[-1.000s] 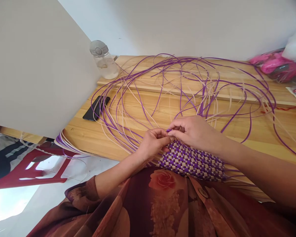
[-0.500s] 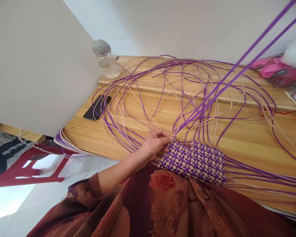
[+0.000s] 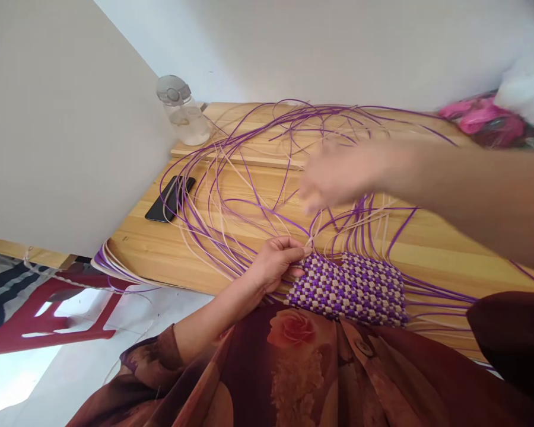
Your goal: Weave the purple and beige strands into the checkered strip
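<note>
A woven panel (image 3: 349, 290) of purple and cream strips lies at the table's near edge, against the patterned clothing. Its upper left corner is beside my left hand (image 3: 281, 259), whose thumb and fingers pinch strips where they leave the weave. Above the panel, my right hand (image 3: 333, 175) is smeared by motion, and its fingers cannot be made out. Long loose strips (image 3: 242, 139) of both colours fan out from the panel across the table and curl back in wide loops. My right forearm hides part of them.
On the wooden table (image 3: 151, 249) a black phone (image 3: 169, 198) lies under some strips at the left. A clear bottle with a grey lid (image 3: 184, 111) stands at the back left. Pink bundles (image 3: 485, 118) sit at the back right. A red plastic stool (image 3: 48, 320) is below, left.
My right hand has come into view from the right and is over the strips. Two purple strips that stretched taut to the upper right no longer do. My left hand keeps its pinch.
</note>
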`<action>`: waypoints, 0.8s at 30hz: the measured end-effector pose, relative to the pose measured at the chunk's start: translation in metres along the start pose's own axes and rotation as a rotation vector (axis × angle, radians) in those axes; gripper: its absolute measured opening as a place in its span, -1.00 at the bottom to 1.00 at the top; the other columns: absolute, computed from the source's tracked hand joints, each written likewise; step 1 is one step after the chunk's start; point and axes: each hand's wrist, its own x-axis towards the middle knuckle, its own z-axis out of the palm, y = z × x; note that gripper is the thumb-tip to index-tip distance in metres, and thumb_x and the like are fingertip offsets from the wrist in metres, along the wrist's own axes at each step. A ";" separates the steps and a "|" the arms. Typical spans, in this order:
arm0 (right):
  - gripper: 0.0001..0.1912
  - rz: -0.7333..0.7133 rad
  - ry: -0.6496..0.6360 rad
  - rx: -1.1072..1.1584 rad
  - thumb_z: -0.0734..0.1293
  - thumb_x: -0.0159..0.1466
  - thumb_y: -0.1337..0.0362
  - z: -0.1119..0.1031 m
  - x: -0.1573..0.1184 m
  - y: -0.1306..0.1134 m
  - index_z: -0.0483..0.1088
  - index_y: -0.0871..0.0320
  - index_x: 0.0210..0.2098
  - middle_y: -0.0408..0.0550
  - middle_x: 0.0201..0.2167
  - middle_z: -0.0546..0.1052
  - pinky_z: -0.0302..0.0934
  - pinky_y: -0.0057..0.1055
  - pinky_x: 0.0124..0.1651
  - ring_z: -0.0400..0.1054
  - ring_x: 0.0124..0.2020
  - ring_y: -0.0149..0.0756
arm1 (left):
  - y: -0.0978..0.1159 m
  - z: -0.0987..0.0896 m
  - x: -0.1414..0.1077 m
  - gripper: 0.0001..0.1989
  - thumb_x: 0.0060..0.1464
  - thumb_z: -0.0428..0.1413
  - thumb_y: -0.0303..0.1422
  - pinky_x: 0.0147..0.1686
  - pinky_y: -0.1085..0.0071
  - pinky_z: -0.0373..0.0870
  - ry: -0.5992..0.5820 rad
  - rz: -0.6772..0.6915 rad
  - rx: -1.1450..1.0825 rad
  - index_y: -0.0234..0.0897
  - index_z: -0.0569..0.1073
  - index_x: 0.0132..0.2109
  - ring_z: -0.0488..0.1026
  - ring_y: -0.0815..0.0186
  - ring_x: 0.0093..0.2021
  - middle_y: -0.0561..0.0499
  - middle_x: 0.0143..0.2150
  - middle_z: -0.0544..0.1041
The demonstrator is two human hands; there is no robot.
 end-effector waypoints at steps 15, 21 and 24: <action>-0.73 -0.405 -0.345 -0.006 0.25 0.13 0.49 0.053 -0.009 -0.006 0.56 0.15 -0.33 -0.18 -0.49 0.52 -0.01 -0.48 -0.40 0.26 -0.48 -0.46 | -0.005 -0.001 0.001 -0.70 -0.24 0.39 -0.36 -0.63 0.66 0.29 0.007 0.020 -0.007 -0.34 0.54 -0.30 0.34 0.56 -0.57 0.09 -0.43 0.46; -0.85 -0.488 -0.307 0.016 0.28 0.11 0.46 0.054 -0.004 0.005 0.47 0.20 -0.50 -0.23 -0.60 0.41 -0.06 -0.50 -0.43 0.17 -0.53 -0.50 | 0.002 0.000 -0.001 -0.74 -0.25 0.39 -0.40 -0.58 0.59 0.42 0.003 -0.069 -0.175 -0.37 0.54 -0.36 0.41 0.47 -0.47 0.06 -0.42 0.47; -0.86 -0.505 -0.263 0.047 0.29 0.14 0.43 0.055 -0.004 0.010 0.49 0.20 -0.47 -0.21 -0.56 0.45 -0.05 -0.49 -0.40 0.19 -0.50 -0.49 | 0.006 0.001 -0.001 -0.88 -0.13 0.30 -0.46 -0.61 0.57 0.43 0.013 -0.108 -0.197 -0.38 0.52 -0.39 0.39 0.45 -0.47 0.04 -0.44 0.46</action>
